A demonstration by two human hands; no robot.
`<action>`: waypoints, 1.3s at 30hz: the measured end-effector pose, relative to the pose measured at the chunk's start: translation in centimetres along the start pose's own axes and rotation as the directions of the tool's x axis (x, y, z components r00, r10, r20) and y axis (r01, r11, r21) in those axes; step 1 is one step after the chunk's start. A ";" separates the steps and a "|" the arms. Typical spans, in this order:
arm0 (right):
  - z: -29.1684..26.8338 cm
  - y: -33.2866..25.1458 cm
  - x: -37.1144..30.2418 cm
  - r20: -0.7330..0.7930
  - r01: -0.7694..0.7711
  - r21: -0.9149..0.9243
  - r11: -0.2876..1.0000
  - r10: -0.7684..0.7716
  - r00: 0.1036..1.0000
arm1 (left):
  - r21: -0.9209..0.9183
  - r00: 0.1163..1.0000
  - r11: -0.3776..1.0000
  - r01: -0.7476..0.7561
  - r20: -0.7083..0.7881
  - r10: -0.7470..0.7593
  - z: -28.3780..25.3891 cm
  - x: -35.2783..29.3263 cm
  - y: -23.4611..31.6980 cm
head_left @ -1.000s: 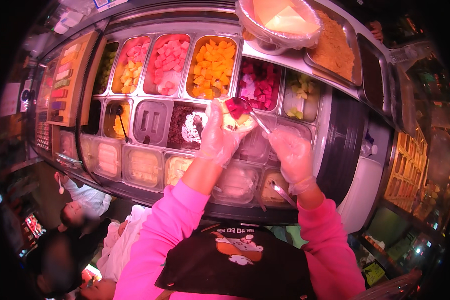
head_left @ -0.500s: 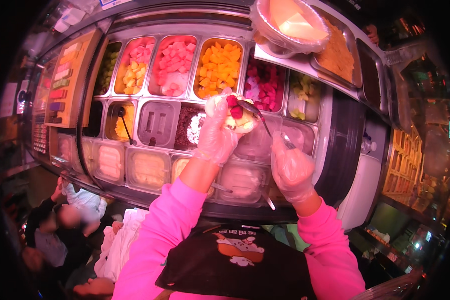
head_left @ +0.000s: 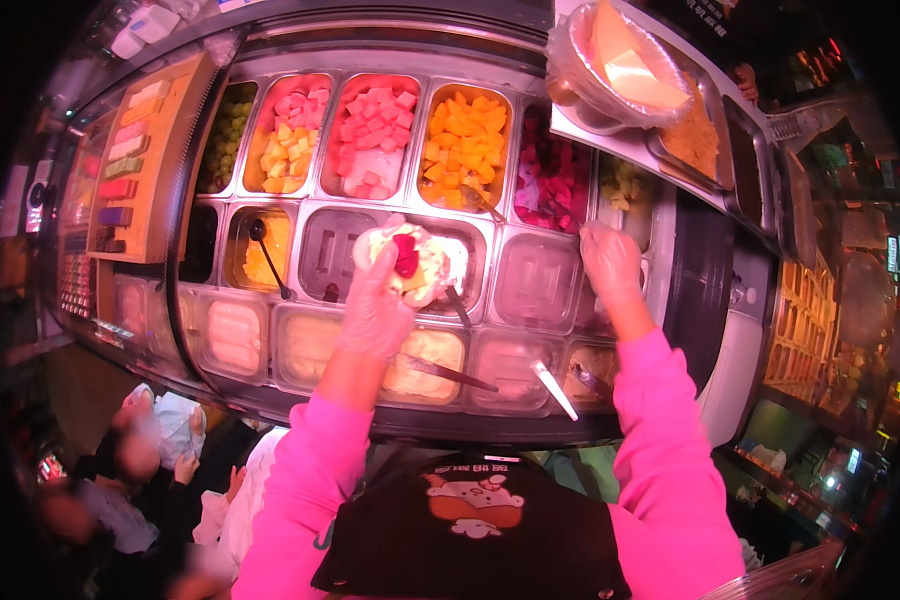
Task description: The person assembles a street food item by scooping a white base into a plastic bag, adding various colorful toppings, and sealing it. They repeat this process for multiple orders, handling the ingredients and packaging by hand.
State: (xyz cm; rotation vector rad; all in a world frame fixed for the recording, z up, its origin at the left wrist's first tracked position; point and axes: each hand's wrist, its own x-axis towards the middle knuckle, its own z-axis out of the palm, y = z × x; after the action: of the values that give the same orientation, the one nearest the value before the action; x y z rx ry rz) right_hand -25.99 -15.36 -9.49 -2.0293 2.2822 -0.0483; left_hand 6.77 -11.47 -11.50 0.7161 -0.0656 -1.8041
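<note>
Dessert (head_left: 428, 272): shifted left, farther from my right hand (head_left: 615, 268).
Left hand (head_left: 375, 312): cupping it; it looks light, soft, easily squashed, best supported underneath.
Right hand: fingers curled, on what I can't tell; red cubes (head_left: 558, 188) just ahead-left.

Pink light is flooding the worktop (head_left: 420, 62) and tinting the left hand (head_left: 378, 312); glare is flashing off a pale handle (head_left: 553, 388) and brightening the paper (head_left: 642, 82). Straight edges are bowing, corners are sinking into black, people (head_left: 135, 455) at lower left are blurring.
</note>
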 end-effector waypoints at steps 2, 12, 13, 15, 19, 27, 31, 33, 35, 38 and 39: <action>1.7 -0.9 2.8 -0.220 0.159 -0.181 0.971 -0.198 0.955 | 0.115 0.999 0.993 -0.036 -0.003 0.036 -1.0 -1.1 1.8; 6.3 -12.6 10.1 0.490 -0.068 0.006 0.998 0.056 0.870 | 0.255 0.995 0.963 -0.091 -0.017 0.099 -3.6 -2.4 7.8; 6.3 -12.9 10.2 0.463 0.007 -0.090 0.996 0.035 0.885 | 0.231 0.995 0.968 -0.096 -0.011 0.101 -3.9 -2.4 8.2; 6.2 -13.1 9.9 0.456 0.087 -0.179 0.980 0.005 0.890 | 0.198 0.997 0.977 -0.082 0.033 0.077 -4.5 -2.2 8.8; 5.3 -13.0 9.1 0.451 0.070 -0.105 0.992 -0.015 0.892 | 0.178 0.996 0.981 -0.074 0.069 0.063 -4.9 -1.9 9.6; 5.1 -12.4 10.1 0.188 0.350 -0.121 0.929 -0.325 0.927 | 0.193 1.000 0.981 -0.014 0.028 0.009 -3.4 -1.6 9.8; 6.1 -11.5 10.0 0.154 0.441 -0.032 0.897 -0.431 0.889 | 0.109 0.996 0.992 0.065 0.055 -0.072 -3.0 -1.3 9.2; 6.4 -10.9 9.7 0.184 0.473 0.003 0.881 -0.465 0.866 | 0.111 0.996 0.992 0.066 0.053 -0.072 -3.0 -1.0 8.8; 6.5 -10.3 9.4 0.255 0.489 0.000 0.872 -0.473 0.844 | 0.096 0.995 0.993 0.064 0.065 -0.071 -2.9 -0.8 8.5; 6.5 -9.6 9.5 0.309 0.492 0.079 0.867 -0.490 0.815 | 0.061 0.991 0.996 0.069 0.108 -0.075 -2.6 -0.3 8.2; 6.6 -9.5 9.9 0.334 0.451 0.098 0.887 -0.456 0.825 | 0.046 0.988 0.996 0.076 0.132 -0.082 -2.5 -0.2 8.2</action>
State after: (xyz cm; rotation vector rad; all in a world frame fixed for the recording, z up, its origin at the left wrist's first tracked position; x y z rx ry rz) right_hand -17.11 -26.08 -15.75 -2.3059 1.5517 0.2445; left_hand 14.99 -13.52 -10.33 0.6334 -0.1661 -1.9301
